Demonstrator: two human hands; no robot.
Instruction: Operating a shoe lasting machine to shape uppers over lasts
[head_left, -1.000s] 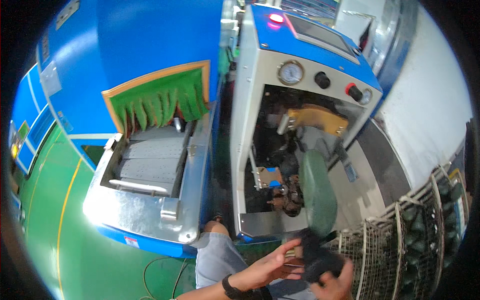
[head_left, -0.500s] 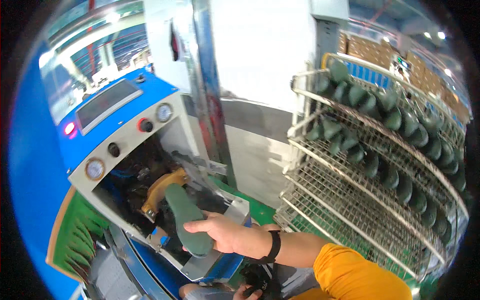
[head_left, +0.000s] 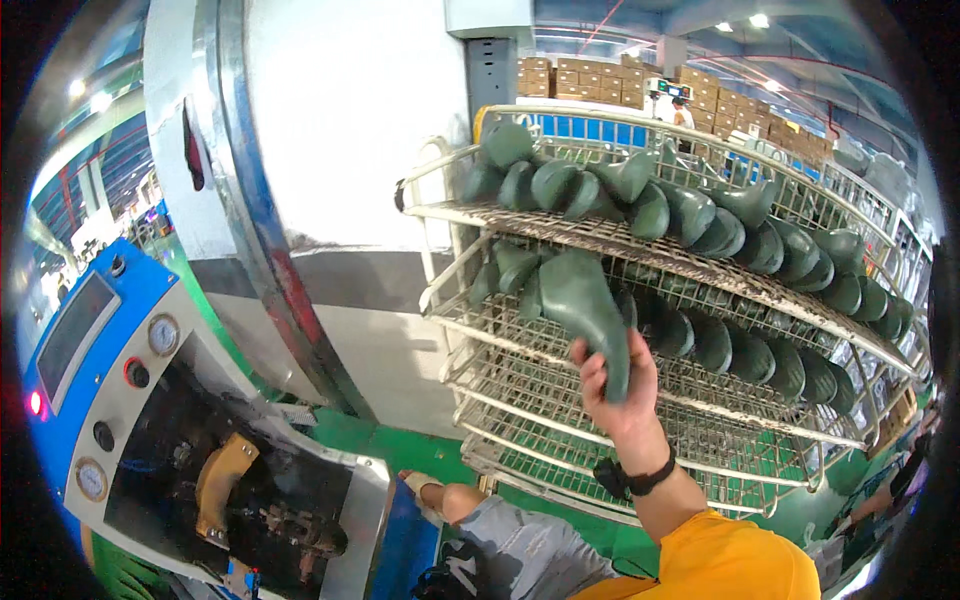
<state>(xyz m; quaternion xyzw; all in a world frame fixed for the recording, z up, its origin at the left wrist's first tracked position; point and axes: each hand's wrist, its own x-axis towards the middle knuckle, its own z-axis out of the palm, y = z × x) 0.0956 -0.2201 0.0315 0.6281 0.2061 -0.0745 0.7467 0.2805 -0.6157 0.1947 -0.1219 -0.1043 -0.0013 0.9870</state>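
In my right hand (head_left: 622, 385) is a dark green shoe last (head_left: 580, 295), gripped at its narrow end with the fingers wrapped round it. Its broad end points up and to the left, in front of the rack's second shelf. Similar green shoe lasts (head_left: 690, 210) stand in a row on the top shelf, and another row of lasts (head_left: 712, 342) stands on the shelf below. Whether the held last touches the rack cannot be made out. My left hand is out of view.
A cream wire rack (head_left: 640, 410) with several shelves fills the right side. At lower left stands a blue and grey machine (head_left: 140, 345) with gauges, knobs and a curved tan pad (head_left: 222, 485). A metal-edged pillar (head_left: 265, 230) rises between them. Stacked cartons (head_left: 600, 80) show far back.
My right hand has carried the last from the machine's front, rightward and up to the rack. The view has swung to the right.
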